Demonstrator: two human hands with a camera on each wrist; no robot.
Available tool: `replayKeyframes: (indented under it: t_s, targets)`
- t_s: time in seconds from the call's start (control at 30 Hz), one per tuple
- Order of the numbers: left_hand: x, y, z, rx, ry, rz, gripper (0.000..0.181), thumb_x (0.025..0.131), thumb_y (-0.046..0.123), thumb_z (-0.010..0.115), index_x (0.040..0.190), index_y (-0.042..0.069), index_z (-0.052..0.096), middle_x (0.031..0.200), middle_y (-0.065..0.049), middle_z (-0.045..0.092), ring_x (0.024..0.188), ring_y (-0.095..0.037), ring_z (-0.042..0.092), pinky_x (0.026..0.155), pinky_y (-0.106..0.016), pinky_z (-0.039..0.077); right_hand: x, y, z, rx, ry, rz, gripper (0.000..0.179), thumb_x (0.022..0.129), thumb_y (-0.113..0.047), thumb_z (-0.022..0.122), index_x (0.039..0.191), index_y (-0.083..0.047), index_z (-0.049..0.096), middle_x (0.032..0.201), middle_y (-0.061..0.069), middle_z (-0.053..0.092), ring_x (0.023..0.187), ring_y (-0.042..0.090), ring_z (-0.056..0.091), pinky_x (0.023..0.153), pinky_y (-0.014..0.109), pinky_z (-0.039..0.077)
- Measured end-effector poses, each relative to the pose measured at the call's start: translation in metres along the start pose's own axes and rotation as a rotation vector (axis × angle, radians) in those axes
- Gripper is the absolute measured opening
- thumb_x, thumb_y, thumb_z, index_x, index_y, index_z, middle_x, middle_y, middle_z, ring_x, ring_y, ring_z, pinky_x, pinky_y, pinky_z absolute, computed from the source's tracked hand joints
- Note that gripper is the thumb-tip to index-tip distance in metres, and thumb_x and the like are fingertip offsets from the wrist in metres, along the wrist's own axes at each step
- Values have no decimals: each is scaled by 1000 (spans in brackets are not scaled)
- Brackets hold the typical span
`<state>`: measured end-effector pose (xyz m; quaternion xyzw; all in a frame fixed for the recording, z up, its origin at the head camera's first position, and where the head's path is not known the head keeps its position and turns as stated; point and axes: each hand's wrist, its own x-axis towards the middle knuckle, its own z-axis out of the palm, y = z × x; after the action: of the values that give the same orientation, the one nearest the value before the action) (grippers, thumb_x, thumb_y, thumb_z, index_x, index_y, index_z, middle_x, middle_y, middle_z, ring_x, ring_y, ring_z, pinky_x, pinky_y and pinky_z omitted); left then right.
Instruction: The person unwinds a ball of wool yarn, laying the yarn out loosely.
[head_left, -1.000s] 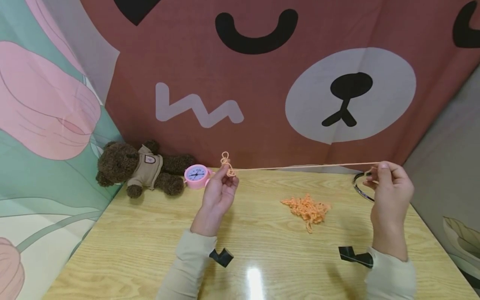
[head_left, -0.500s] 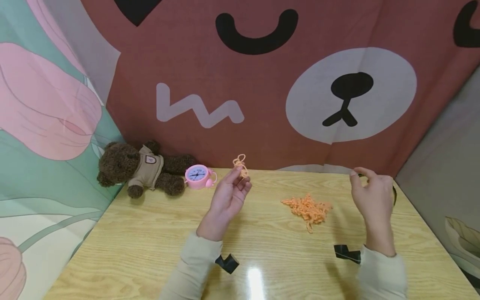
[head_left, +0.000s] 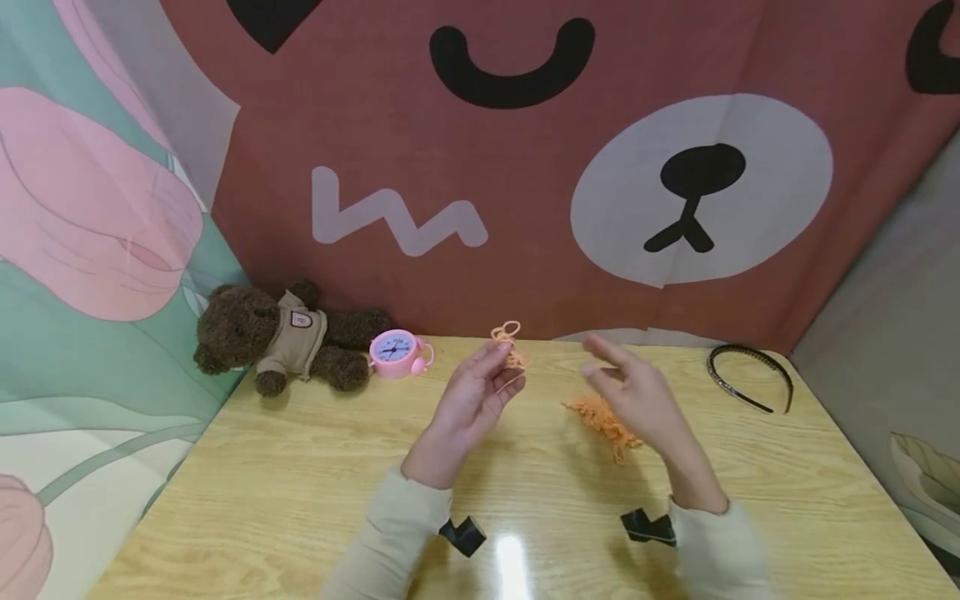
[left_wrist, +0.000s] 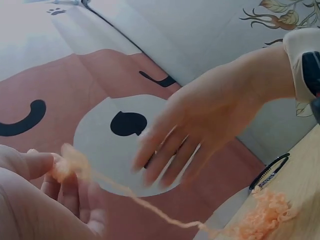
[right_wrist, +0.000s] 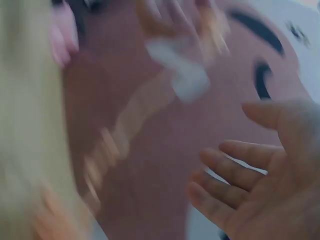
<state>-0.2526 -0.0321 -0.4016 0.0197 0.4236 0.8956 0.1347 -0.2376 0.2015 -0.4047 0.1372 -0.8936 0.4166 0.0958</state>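
Observation:
Between thumb and fingertips, my left hand [head_left: 467, 408] pinches a small looped bundle of orange yarn [head_left: 508, 332] above the middle of the table. From that bundle a yarn strand [left_wrist: 162, 215] hangs down toward a tangled pile of orange yarn [head_left: 602, 421], as the left wrist view shows. My right hand [head_left: 648, 404] is in the air to the right, partly covering the pile in the head view. Nothing is in its grasp, and its fingers [right_wrist: 232, 172] are extended and spread a little in the right wrist view, where the background is blurred.
A brown teddy bear [head_left: 296, 333] lies at the table's back left, beside a pink alarm clock [head_left: 393, 352]. A black headband [head_left: 750, 375] rests at the back right. A printed cloth [head_left: 450, 150] hangs behind the wooden table [head_left: 255, 500].
My right hand has let go of the taut yarn and swung left toward my left hand. The left hand has shifted right with the bundle. The headband is now uncovered.

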Motion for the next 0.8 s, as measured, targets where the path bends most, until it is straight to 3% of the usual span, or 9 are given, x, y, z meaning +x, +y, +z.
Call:
replayKeyframes:
  t_s: [0.1,0.17,0.23,0.33,0.43,0.57,0.8]
  targets:
    - [-1,-3,1,36,17,-10,14,106,17,54,96,19,64,88,9,66,85,-6,60,83,-23,52,-1,-15,30,34,-143,-43,63,103,-40,60,155,-12,40,152,12,52,137,37,53,108,57,50]
    - [-1,-3,1,46,18,-12,14,105,18,55,96,18,64,88,8,66,85,-7,59,83,-23,51,-2,-20,43,29,-152,-57,59,101,-36,64,151,-10,47,140,12,63,130,34,59,102,55,54]
    - [-2,-3,1,43,4,-15,11,105,18,54,99,17,64,88,8,65,84,-7,59,82,-21,52,-3,-23,48,13,-119,-64,44,100,-33,65,139,-12,61,121,7,72,112,27,68,89,47,60]
    - [-2,-2,1,8,-28,-21,10,107,19,53,105,15,61,88,6,67,81,-7,63,80,-19,56,-3,-24,46,14,-61,-78,22,102,-32,63,115,-18,74,86,-3,70,74,13,64,64,29,55]
    - [-1,-2,0,-39,-49,-20,13,109,20,47,113,12,56,96,2,70,82,-8,67,83,-19,60,-4,-25,39,50,-16,-98,23,104,-33,58,103,-20,76,68,-5,58,54,8,48,52,25,46]
    - [-1,-1,-1,-86,-39,-5,15,111,21,38,118,13,50,105,-1,69,88,-11,69,87,-23,61,-4,-22,33,86,22,-121,25,106,-31,55,104,-19,77,58,-4,49,47,6,39,47,25,40]
    - [1,-3,0,-84,39,3,14,109,16,44,97,18,49,86,4,54,73,-5,54,64,-15,50,-5,-21,27,87,8,-116,26,105,-36,55,106,-22,77,54,-1,48,42,7,35,43,26,38]
